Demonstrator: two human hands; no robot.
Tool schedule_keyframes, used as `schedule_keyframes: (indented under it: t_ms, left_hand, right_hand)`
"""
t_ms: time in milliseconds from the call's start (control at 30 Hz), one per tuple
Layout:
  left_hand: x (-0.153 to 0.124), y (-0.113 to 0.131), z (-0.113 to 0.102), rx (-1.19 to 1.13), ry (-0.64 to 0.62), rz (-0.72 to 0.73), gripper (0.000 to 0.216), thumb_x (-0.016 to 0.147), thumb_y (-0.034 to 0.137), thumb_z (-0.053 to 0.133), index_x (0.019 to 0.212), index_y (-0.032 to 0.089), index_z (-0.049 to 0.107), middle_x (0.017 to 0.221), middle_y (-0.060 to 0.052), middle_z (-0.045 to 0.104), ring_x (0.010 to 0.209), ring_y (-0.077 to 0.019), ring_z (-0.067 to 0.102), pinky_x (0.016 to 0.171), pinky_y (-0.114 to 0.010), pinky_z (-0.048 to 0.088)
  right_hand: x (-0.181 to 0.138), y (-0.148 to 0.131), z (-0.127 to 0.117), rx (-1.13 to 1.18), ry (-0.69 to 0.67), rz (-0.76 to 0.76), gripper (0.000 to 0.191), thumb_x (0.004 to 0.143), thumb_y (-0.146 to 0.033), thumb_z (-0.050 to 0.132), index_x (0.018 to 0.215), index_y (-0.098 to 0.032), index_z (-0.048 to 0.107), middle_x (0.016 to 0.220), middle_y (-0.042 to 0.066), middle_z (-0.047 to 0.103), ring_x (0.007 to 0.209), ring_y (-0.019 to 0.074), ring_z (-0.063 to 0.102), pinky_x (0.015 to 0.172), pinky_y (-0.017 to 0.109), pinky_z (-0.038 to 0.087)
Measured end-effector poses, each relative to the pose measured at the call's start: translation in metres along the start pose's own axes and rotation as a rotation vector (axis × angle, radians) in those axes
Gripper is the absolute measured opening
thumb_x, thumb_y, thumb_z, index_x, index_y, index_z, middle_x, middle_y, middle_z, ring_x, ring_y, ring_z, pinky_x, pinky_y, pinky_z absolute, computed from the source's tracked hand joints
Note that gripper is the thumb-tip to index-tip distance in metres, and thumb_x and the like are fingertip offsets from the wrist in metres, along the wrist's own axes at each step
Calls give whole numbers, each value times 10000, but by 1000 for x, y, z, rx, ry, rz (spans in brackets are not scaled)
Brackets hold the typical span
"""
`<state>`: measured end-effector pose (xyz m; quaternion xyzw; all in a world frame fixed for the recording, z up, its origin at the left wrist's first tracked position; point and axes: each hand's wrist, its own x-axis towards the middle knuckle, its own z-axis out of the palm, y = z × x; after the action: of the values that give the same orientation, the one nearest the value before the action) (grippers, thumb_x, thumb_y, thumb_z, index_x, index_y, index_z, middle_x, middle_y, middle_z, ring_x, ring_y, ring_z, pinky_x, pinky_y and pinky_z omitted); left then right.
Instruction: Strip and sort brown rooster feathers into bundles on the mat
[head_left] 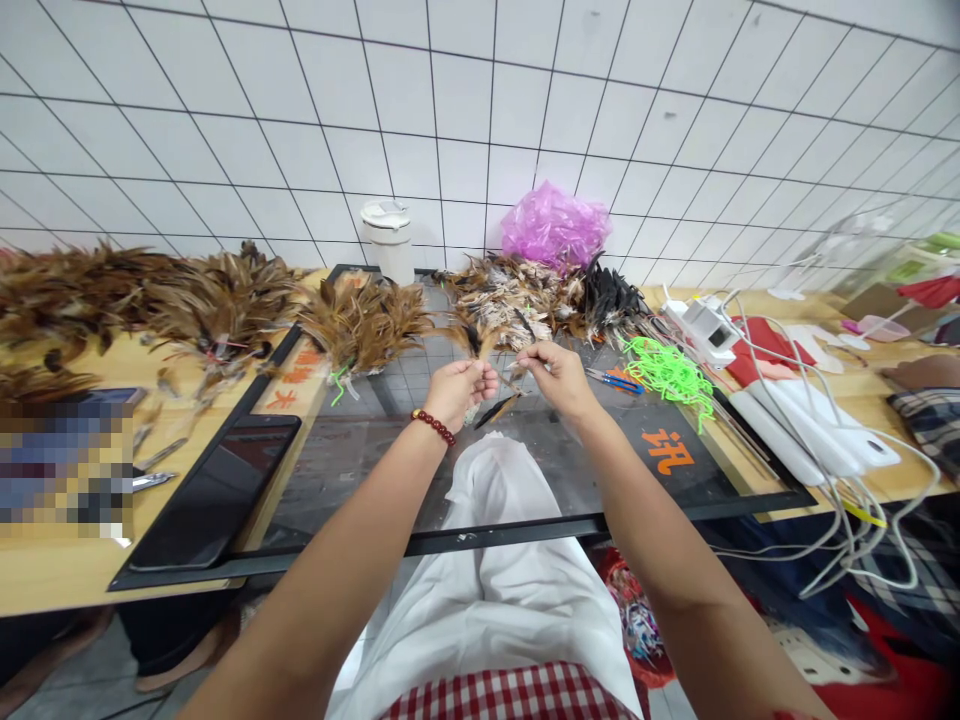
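My left hand (459, 388) is closed around a small bunch of brown feathers (480, 343), whose tips stick up above the fist. A red bead bracelet (433, 426) circles that wrist. My right hand (556, 377) is pinched on a single thin feather (501, 405) just right of the bunch. Both hands hover close together above a glass table top (360, 470). Heaps of brown feathers (360, 322) and mixed pale and dark feathers (525, 295) lie just beyond the hands.
More brown feather piles (135, 295) cover the wooden table at left. A dark tablet (217, 490), pliers (150, 480), a white cup (388, 238), a pink plastic bag (553, 225), green ties (670, 375), scissors (611, 380) and white power strips with cables (810, 430) surround the work spot.
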<state>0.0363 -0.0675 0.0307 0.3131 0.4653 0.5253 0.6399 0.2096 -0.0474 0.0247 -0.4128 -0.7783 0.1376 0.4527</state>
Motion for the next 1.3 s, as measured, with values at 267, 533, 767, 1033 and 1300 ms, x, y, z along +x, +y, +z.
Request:
schedule_keyframes:
  t_ms: [267,533,767,1033,1300]
  left_hand:
    - [-4,-4,0,90,-155,-96,107,780,160,611,731,66,619,652,-94,654,542,-117,624,535,-220,505]
    - [-1,-7,-4,131,-295,-93,102,778,164,610,722,80,621,568,-33,579,454,-80,540,441,-187,445]
    - [-3,-2,-1,24,-248,-67,87,795,132,573,737,84,615,575,-19,555,472,-67,527,452,-173,429]
    - [5,2,-6,-152,-33,56,45,795,143,577,776,104,589,598,-2,567,486,-56,522,461,-160,421]
    - [7,-2,-7,-151,9,59,51,792,145,568,771,106,592,602,-10,589,497,-65,543,489,-174,439]
  right_hand:
    - [-1,-6,9,-119,-118,-229,182,855,-170,468,866,-185,649,862,62,605,848,161,547,783,288,421]
    - [0,-7,6,10,-6,-39,159,824,-207,497,892,-192,640,893,45,649,842,155,580,801,281,439]
    - [4,17,6,260,108,400,263,748,-364,576,868,-142,649,704,14,618,615,124,518,612,245,426]
    - [-6,11,7,-391,-169,233,303,798,-150,478,1023,-233,663,1003,64,600,894,183,525,791,289,393]
    - [-7,7,8,-607,-301,118,139,851,-223,489,900,-201,618,1012,93,596,939,234,488,763,327,338]
